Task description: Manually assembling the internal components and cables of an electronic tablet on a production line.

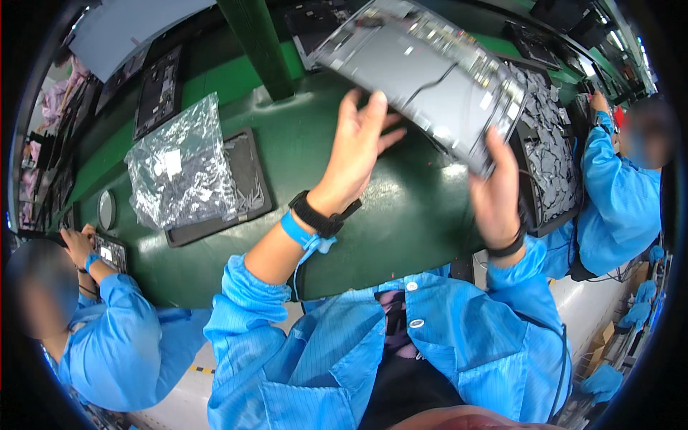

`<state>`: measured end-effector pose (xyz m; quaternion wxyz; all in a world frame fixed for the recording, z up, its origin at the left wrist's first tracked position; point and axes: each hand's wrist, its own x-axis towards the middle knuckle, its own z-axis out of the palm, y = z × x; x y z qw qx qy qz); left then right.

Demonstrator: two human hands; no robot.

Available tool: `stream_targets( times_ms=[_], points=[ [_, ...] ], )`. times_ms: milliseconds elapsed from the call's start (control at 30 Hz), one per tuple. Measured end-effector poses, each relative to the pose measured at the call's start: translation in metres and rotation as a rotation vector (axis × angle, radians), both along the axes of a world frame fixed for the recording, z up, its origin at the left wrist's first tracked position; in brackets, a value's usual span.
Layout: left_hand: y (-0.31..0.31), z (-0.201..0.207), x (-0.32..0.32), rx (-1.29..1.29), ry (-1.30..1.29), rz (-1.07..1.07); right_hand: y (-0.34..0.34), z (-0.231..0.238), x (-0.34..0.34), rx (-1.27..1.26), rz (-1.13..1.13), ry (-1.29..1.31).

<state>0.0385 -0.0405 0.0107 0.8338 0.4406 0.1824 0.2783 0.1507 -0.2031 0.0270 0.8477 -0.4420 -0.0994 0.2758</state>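
A grey laptop-like chassis [444, 86] hangs tilted above the green table, with circuit boards along its far side and a loose black cable across its face. My right hand [496, 193] grips its near right corner, thumb on top and the other fingers partly hidden. Beside the near left edge is my left hand [357, 147], its fingers spread and the thumb tip at the edge; whether it touches cannot be told. Both hands and the chassis are somewhat blurred. A black strap and a blue wristband circle my left wrist.
At left, a clear plastic bag [179, 168] lies over a black tray [251, 179]. A green post [258, 46] rises at the far side. Another tray [534, 208] at right holds many grey pieces. Co-workers in blue sit left [122, 344] and right [620, 193].
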Motion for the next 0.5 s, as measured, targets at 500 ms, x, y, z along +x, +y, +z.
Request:
stream_targets(
  times_ms=[500],
  points=[
    [-0.011,-0.029,-0.119,-0.05,0.355,-0.176,-0.012,0.0,0.023,-0.425,0.251,-1.42]
  ],
)
